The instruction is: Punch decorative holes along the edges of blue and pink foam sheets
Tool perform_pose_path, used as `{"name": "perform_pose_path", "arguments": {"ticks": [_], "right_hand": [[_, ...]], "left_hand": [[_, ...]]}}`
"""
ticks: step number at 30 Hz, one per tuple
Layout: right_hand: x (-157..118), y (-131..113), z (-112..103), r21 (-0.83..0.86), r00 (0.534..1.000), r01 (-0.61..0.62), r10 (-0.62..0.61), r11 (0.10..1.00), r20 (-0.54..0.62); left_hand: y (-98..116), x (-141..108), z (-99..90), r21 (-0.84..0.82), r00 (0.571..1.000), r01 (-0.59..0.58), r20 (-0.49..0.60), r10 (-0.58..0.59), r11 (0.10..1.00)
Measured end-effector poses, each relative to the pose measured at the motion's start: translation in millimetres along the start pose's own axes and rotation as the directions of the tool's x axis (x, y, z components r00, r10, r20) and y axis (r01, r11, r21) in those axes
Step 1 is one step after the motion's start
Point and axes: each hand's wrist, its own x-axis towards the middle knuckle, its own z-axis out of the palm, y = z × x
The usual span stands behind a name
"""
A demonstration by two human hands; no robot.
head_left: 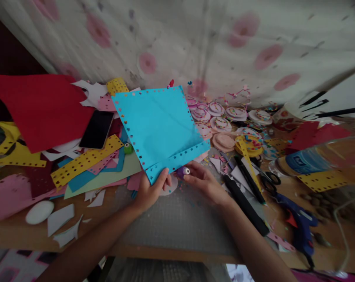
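Note:
A bright blue foam or paper sheet (159, 125), with small flower-shaped holes punched along its edges, is held up and tilted over the table. My left hand (150, 192) is closed on its lower left corner, thumb on top, where a strip is folded over the front. In my right hand (203, 182) is a small purple craft punch (183, 171), gripped between thumb and fingers at the sheet's lower edge. Whether the punch is around the edge or only touching it, I cannot tell. A white round piece (169, 186) lies beneath, partly hidden by my left hand.
Left are a red sheet (45, 113), a phone (96, 130), punched yellow strips (86, 160) and a green punch (128, 148). Right are decorated discs (221, 124), scissors (269, 182), a blue glue gun (302, 223), a black stick-like tool (246, 205) and a lying bottle (321, 156).

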Motion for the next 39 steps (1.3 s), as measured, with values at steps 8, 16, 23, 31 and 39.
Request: {"name": "perform_pose_path", "arguments": {"ticks": [8,16,23,31,39], "right_hand": [[4,4,5,0.075,0.998,0.040,-0.036,0.996,-0.051],[4,4,3,0.119,0.994,0.041,-0.028,0.992,-0.109],[2,2,7,0.124,0.989,0.034,-0.015,0.992,-0.147],[2,1,7,0.252,0.984,0.034,0.011,0.967,-0.175],[-18,-4,23,0.375,0.986,-0.145,0.165,0.916,-0.023]], "left_hand": [[-6,0,-0.5,0.014,0.998,0.038,0.040,-0.039,0.999],[-1,2,1.3,0.027,0.999,0.035,0.009,-0.035,0.999],[0,2,1.1,0.050,0.999,0.035,0.017,-0.036,0.998],[-3,-1,2.8,0.162,0.985,0.010,0.166,-0.037,0.987],[41,-26,-10.6,0.152,0.955,0.035,0.286,-0.077,0.988]]}}
